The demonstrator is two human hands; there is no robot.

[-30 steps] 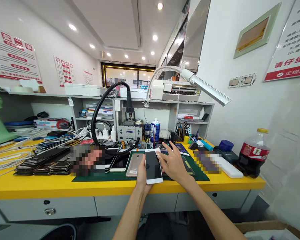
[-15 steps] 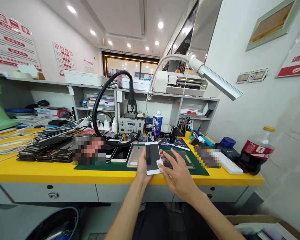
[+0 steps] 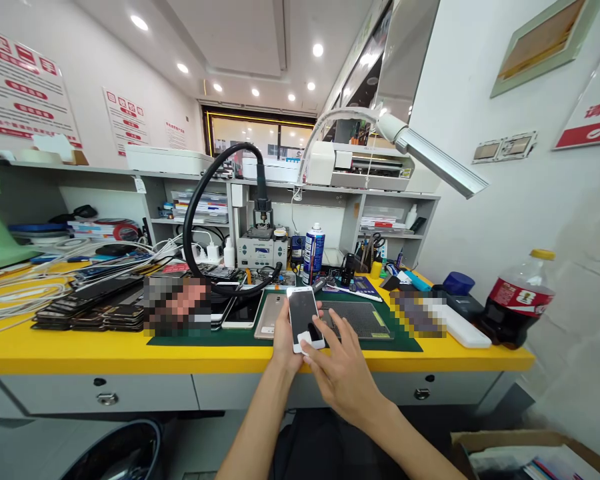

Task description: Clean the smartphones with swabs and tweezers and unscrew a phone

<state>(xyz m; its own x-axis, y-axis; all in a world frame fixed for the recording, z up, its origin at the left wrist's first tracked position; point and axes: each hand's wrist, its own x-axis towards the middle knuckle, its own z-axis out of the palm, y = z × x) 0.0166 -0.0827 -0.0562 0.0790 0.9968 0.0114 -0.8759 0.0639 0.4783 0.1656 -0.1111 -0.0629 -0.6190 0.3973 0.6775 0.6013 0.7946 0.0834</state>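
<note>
My left hand (image 3: 283,341) is wrapped round a white smartphone (image 3: 303,311) with a dark screen, held tilted above the front edge of the bench. Between the thumb and fingers of my right hand (image 3: 344,367) is a small white pad (image 3: 304,338), pressed on the lower part of the screen. It looks like a wipe, but its material is hard to make out. Below and behind the hands lies a green mat (image 3: 400,343). On it are a gold phone (image 3: 266,316) lying face down, a white-framed phone (image 3: 241,312) and a dark mesh plate (image 3: 363,319).
Stacked dark phone parts (image 3: 95,300) and white cables (image 3: 23,293) cover the left side. A soldering station (image 3: 261,252) and a blue spray can (image 3: 313,255) stand behind. To the right are a white box (image 3: 463,325) and a cola bottle (image 3: 517,300). A lamp (image 3: 437,157) reaches overhead.
My right hand has moved left and slightly down, sliding the white pad from the screen's right edge towards the bottom middle. The phone in my left hand has tilted slightly.
</note>
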